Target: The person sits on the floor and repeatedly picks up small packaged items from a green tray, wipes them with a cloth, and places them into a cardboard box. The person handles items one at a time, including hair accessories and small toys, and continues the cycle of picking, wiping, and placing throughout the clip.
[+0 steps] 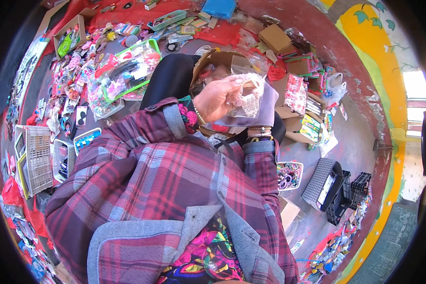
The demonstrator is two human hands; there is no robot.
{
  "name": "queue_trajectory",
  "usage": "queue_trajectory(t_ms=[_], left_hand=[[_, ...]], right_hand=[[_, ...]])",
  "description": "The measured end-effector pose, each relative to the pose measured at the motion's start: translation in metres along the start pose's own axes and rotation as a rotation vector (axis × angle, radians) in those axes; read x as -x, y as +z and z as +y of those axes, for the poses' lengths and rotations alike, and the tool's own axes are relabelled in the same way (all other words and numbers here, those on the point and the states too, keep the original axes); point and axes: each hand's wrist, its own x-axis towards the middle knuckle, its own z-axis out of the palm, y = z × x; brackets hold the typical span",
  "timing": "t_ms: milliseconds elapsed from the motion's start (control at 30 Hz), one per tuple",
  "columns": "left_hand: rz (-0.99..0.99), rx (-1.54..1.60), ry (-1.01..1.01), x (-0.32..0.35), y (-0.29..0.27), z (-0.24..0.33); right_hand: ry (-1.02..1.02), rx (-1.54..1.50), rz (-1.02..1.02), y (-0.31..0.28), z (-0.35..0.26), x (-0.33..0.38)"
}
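Although the fisheye bends everything toward the rim, the left hand (pixel 217 98) shows plainly just above the middle of the frame, fingers curled shut on a pale lacy piece in a clear plastic bag (pixel 249 98). That bag rests against a greyish-lilac cloth (pixel 269 108), over an open cardboard box (pixel 212 60). The right hand is mostly hidden behind the cloth and bag: only a braceleted wrist (pixel 259 132) shows below them, so I cannot tell whether it grips or lies loose. By its look the bagged piece should be very light, soft and floppy, the film slick and crinkly; it is best pinched at an edge of the bag, as squeezing the middle may crush the lace. What the lacy piece really is stays unclear, and the box's contents are blocked by the hand. The heaps of small colourful packets (pixel 123 75) in the upper left blur together.
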Motion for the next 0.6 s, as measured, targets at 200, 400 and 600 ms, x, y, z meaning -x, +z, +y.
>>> queue_trajectory(t_ms=[200, 400, 600], left_hand=[[-0.009, -0.216, 0.142, -0.019, -0.035, -0.009], [0.155, -1.046, 0.639, -0.022, -0.04, -0.018], [0.008, -0.101, -0.005, -0.005, -0.007, -0.007]], right_hand=[[0.139, -0.388, 0.164, 0.029, 0.008, 0.011], [0.232, -0.79, 0.246, 0.028, -0.034, -0.009], [0.333, -0.909, 0.179, 0.066, 0.02, 0.029]])
